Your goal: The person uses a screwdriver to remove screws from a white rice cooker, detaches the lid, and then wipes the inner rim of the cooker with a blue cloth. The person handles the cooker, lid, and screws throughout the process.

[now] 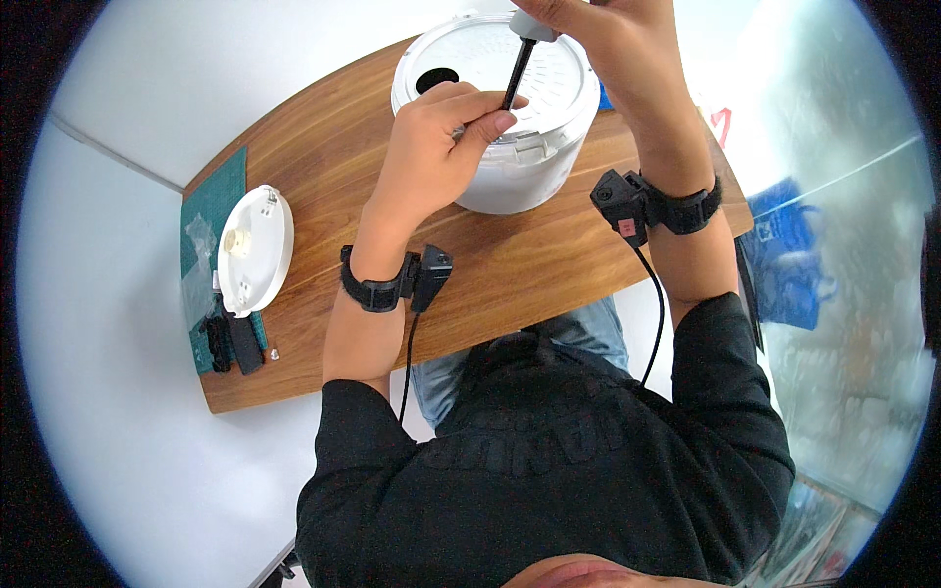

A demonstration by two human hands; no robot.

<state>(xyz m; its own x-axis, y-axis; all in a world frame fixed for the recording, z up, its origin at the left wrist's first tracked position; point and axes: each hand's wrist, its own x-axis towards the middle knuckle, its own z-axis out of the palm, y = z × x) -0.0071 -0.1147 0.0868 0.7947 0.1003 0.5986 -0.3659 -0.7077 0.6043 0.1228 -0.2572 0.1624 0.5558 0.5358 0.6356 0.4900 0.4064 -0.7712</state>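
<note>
A white round cooker-like appliance (534, 167) stands on the far side of the wooden table (323, 167), its ribbed top facing up. My right hand (598, 29) grips the grey handle of a screwdriver (520, 64) held upright over the appliance's top. My left hand (436, 137) rests on the near rim of the appliance, with thumb and fingers pinched around the black shaft near its tip. Both wrists wear black straps with small black devices and cables.
A white round cover (257, 245) lies at the table's left end, partly on a green cutting mat (211, 196). Small black parts (233, 343) and a tiny screw (274, 354) lie near the mat's front. Blue bags (784, 260) sit on the floor to the right.
</note>
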